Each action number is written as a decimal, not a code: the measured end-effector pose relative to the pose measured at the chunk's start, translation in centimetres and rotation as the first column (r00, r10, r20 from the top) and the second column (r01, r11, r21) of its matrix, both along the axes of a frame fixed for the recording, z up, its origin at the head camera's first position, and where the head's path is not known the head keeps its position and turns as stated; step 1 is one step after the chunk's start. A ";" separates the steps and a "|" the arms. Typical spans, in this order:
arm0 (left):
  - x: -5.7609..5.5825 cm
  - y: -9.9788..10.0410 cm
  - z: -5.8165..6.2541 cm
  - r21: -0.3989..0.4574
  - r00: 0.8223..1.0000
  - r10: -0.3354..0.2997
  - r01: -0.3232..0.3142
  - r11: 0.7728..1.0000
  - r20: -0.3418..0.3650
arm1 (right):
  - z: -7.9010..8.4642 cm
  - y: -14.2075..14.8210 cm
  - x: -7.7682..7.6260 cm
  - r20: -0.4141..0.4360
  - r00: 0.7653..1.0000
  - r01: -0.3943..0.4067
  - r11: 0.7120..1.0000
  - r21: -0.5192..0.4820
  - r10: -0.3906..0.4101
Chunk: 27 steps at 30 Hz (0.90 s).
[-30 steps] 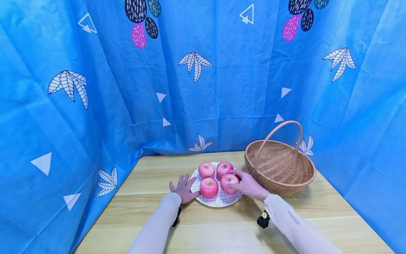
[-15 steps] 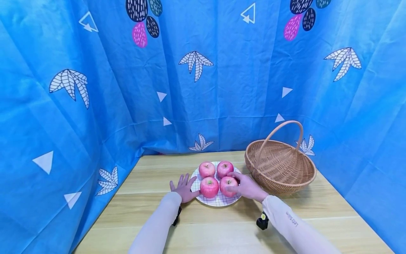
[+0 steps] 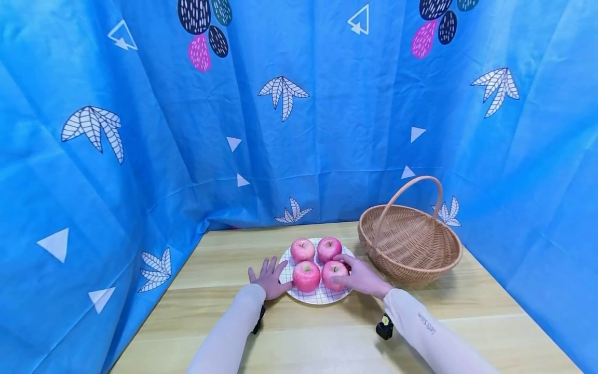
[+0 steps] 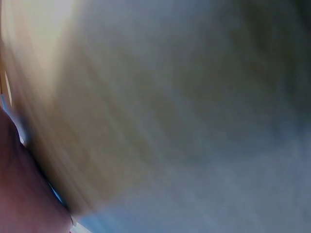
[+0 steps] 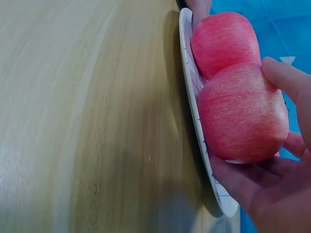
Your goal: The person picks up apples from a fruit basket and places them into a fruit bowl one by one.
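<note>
On a white plate with a blue grid (image 3: 321,299) sit several red-pink apples, two at the back and two in front. My right hand (image 3: 366,275) grips the front right apple (image 3: 335,274), thumb on the near side and fingers round its far side. In the right wrist view this apple (image 5: 243,114) appears to touch the front left apple (image 5: 226,43), with fingers beneath it at the plate. My left hand (image 3: 271,280) lies with spread fingers at the plate's left rim, its thumb close to the front left apple (image 3: 306,277). The left wrist view is mostly blurred.
A wicker basket (image 3: 411,241) with a tall arched handle stands at the back right, just beyond the right hand. Wooden tabletop (image 3: 317,343) extends in front of the plate. Blue patterned cloth (image 3: 299,130) hangs behind and along both sides.
My right hand and the front right apple have shifted slightly left and toward the front of the plate. The left hand stays at the rim. The head view has turned slightly.
</note>
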<state>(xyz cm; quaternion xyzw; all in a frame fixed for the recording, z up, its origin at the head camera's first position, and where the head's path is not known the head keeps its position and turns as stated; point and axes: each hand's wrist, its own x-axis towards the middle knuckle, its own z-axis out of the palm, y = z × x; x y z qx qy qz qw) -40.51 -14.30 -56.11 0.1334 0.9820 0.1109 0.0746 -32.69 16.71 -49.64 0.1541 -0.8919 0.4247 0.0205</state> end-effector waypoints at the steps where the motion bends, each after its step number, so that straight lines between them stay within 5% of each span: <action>1: 0.0 0.0 0.0 0.000 1.000 -0.001 0.001 1.000 0.001 | -0.1 0.0 0.0 -0.005 1.000 0.003 1.000 0.004 -0.003; 27: 0.3 -0.6 0.9 0.016 0.999 -0.042 0.042 0.999 0.001 | 0.7 -0.2 0.7 -0.037 0.999 0.003 1.000 0.007 -0.003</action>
